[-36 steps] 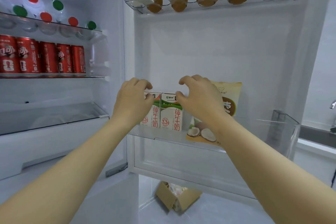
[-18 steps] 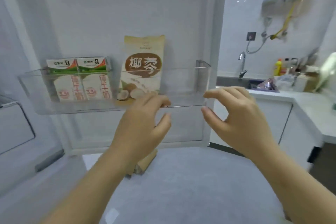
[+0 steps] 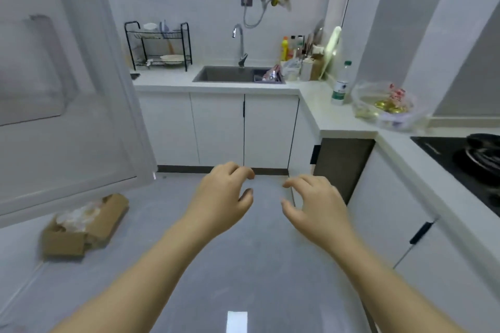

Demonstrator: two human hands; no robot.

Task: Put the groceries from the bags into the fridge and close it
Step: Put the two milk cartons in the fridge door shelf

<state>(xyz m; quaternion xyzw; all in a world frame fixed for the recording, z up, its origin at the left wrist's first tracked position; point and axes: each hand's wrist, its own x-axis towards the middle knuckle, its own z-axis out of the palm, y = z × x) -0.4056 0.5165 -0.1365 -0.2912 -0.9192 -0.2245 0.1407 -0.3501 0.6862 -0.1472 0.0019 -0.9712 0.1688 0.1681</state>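
The open white fridge door [image 3: 81,105] fills the left of the view, blurred, its shelf contents not readable. My left hand [image 3: 221,197] and my right hand [image 3: 316,203] hover side by side over the grey floor, fingers curled and apart, holding nothing. A clear plastic bag [image 3: 387,105] with gold-wrapped and red items lies on the counter at the right, well beyond my right hand. A green-capped plastic bottle [image 3: 340,84] stands next to that bag.
A torn cardboard box [image 3: 84,227] lies on the floor below the fridge door. Ahead are white cabinets [image 3: 216,130], a sink [image 3: 238,74] with a tap, and a dish rack [image 3: 158,47]. A black hob [image 3: 465,162] with a pan sits far right.
The view has swung right, from the fridge door shelf with milk cartons toward the kitchen counter. Both hands came off the cartons and now hang empty over the floor.
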